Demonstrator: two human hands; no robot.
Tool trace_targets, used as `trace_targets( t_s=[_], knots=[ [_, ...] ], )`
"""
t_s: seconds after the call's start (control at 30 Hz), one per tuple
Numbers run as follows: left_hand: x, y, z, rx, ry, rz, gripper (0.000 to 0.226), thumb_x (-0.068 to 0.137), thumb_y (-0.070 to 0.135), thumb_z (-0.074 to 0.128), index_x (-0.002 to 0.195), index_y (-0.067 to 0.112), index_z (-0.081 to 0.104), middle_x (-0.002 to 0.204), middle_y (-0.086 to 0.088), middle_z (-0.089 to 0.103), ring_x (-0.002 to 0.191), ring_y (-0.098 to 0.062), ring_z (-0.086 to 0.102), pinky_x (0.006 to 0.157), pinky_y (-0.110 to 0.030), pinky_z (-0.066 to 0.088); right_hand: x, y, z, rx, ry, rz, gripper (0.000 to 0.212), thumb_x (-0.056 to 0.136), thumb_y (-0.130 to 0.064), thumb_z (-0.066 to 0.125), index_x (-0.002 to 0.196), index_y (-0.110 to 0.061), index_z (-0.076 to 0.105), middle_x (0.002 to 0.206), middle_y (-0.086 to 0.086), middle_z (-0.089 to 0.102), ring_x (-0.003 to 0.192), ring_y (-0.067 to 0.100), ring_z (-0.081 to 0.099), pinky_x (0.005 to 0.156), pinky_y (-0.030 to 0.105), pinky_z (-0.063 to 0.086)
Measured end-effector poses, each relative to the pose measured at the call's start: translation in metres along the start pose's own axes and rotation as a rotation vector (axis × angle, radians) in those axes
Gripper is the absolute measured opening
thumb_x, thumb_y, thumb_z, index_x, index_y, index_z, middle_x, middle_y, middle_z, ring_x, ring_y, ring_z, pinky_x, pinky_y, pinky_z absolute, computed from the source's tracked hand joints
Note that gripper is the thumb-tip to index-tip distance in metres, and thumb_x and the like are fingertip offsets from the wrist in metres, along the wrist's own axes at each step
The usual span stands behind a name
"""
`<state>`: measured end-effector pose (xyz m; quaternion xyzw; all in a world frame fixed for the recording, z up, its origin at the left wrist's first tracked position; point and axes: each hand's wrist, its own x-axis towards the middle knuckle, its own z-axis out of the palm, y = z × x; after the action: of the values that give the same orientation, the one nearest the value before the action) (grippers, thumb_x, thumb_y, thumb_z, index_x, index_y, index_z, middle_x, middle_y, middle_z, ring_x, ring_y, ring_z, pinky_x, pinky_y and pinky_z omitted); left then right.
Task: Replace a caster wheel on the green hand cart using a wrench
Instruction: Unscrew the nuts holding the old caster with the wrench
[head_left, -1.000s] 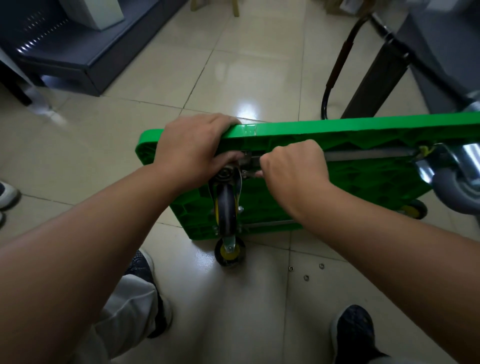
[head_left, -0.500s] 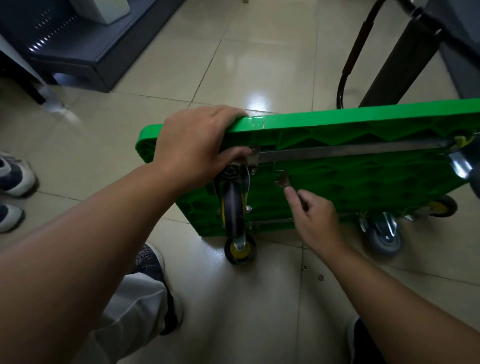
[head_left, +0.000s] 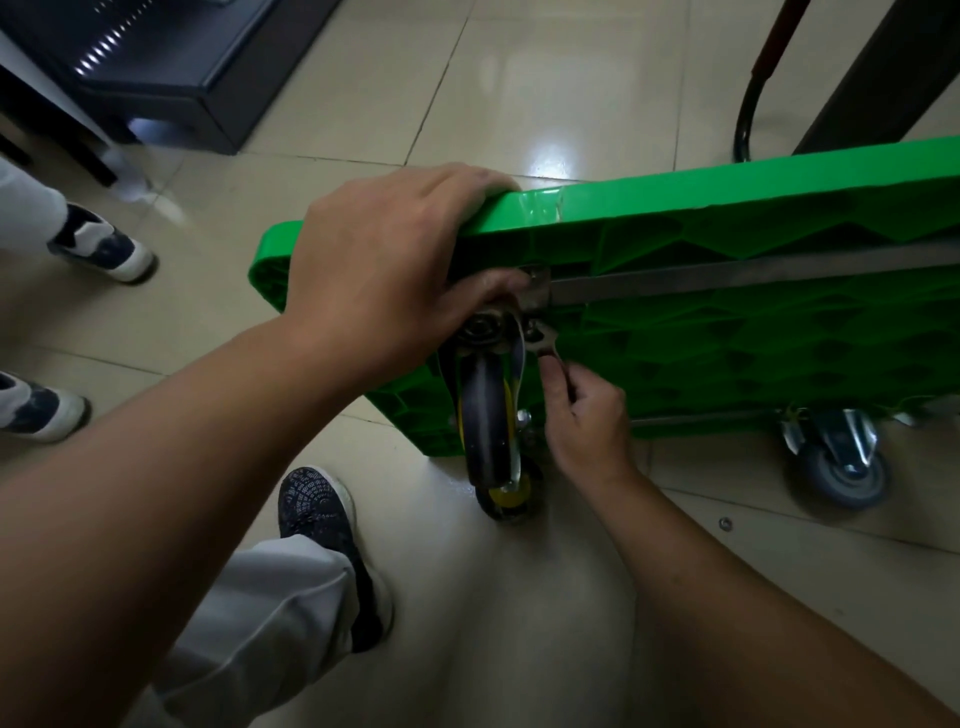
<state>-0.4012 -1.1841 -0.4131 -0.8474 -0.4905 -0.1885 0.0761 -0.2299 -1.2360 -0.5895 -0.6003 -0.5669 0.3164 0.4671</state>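
While gripping the top edge of the green cart (head_left: 727, 338) with the left hand (head_left: 384, 270), fingers curled over it, pinching the wrench (head_left: 549, 347) in the right hand (head_left: 587, 426). Wrench head up against a bolt (head_left: 531, 330) beside the caster wheel (head_left: 485, 415), near the cart's end. Cart tipped on its side on the floor (head_left: 519, 104).

Lt grey trousers (head_left: 270, 613), dark patterned sneaker (head_left: 314, 512) w/ white sole.
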Motion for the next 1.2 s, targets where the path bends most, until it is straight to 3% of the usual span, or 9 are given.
trace_targets(
  t_s=[0.17,0.37,0.53,0.67,0.83,0.93,1.03,1.13,1.2],
  knots=[
    [0.001,0.0,-0.001,-0.004,0.015,0.008,0.055,0.089,0.061,0.057,0.133,0.028,0.057,0.119,0.007,0.068,0.104,-0.024,0.063,0.073,-0.03,0.034,-0.003,-0.005,-0.003,-0.132,0.006,-0.061,0.054,0.096,-0.065,0.035,0.06,-0.026,0.037,0.049,-0.011,0.034,0.041,0.013,0.036,0.041,0.028,0.025],
    [0.0,0.004,-0.004,-0.02,0.021,-0.01,0.055,0.087,0.058,0.06,0.132,0.028,0.058,0.119,0.005,0.068,0.104,-0.025,0.064,0.073,-0.032,0.037,0.017,-0.017,-0.055,-0.627,-0.025,-0.262,0.064,0.094,-0.068,0.035,0.06,-0.016,0.051,0.051,-0.004,0.043,0.046,0.03,0.051,0.047,0.028,0.028],
    [-0.004,0.008,-0.007,-0.038,0.014,-0.008,0.054,0.088,0.055,0.065,0.132,0.026,0.058,0.119,0.004,0.069,0.103,-0.026,0.064,0.074,-0.034,0.042,0.021,-0.051,-0.077,-0.929,-0.111,-0.343,0.063,0.093,-0.069,0.031,0.059,-0.02,0.05,0.05,-0.002,0.044,0.045,0.028,0.053,0.046,0.026,0.023],
    [-0.006,0.01,-0.008,-0.033,0.012,-0.02,0.054,0.09,0.056,0.065,0.134,0.026,0.057,0.122,0.004,0.068,0.106,-0.025,0.064,0.079,-0.036,0.044,0.029,-0.113,-0.096,-1.317,-0.3,-0.291,0.063,0.097,-0.069,0.024,0.069,-0.019,0.05,0.058,-0.002,0.047,0.051,0.02,0.047,0.051,0.028,0.032],
    [-0.007,0.014,-0.01,-0.035,-0.008,-0.032,0.054,0.09,0.056,0.064,0.135,0.028,0.055,0.124,0.005,0.067,0.109,-0.024,0.062,0.08,-0.037,0.043,0.044,-0.18,-0.077,-1.657,-0.438,-0.44,0.026,0.104,-0.035,0.046,0.09,-0.017,0.057,0.068,-0.001,0.048,0.062,0.019,0.053,0.064,0.031,0.048],
    [-0.005,0.014,-0.011,-0.041,-0.025,-0.037,0.055,0.09,0.057,0.063,0.136,0.027,0.055,0.126,0.005,0.066,0.111,-0.024,0.062,0.081,-0.038,0.043,0.046,-0.191,-0.074,-1.71,-0.462,-0.463,0.015,0.103,-0.023,0.049,0.093,-0.02,0.059,0.07,-0.003,0.048,0.068,0.021,0.058,0.068,0.031,0.05],
    [-0.004,0.012,-0.013,-0.045,-0.04,-0.041,0.055,0.09,0.058,0.063,0.136,0.028,0.054,0.126,0.005,0.066,0.111,-0.024,0.062,0.081,-0.038,0.043,0.039,-0.175,-0.094,-1.648,-0.418,-0.571,0.049,0.107,-0.047,0.036,0.068,-0.017,0.043,0.061,-0.005,0.045,0.051,0.014,0.045,0.05,0.026,0.036],
    [-0.004,0.012,-0.014,-0.048,-0.052,-0.033,0.053,0.091,0.056,0.063,0.136,0.028,0.054,0.125,0.006,0.066,0.109,-0.024,0.062,0.079,-0.037,0.041,0.022,-0.132,-0.122,-1.393,-0.242,-0.475,0.067,0.097,-0.07,0.023,0.059,-0.02,0.045,0.049,-0.005,0.042,0.041,0.013,0.042,0.044,0.023,0.031],
    [-0.004,0.012,-0.013,-0.036,-0.056,-0.029,0.053,0.092,0.056,0.062,0.136,0.028,0.054,0.125,0.006,0.066,0.108,-0.023,0.062,0.077,-0.035,0.039,0.008,-0.091,-0.13,-1.048,-0.159,-0.288,0.071,0.092,-0.075,0.025,0.057,-0.018,0.046,0.047,-0.003,0.043,0.04,0.016,0.044,0.044,0.026,0.037]
  ],
)
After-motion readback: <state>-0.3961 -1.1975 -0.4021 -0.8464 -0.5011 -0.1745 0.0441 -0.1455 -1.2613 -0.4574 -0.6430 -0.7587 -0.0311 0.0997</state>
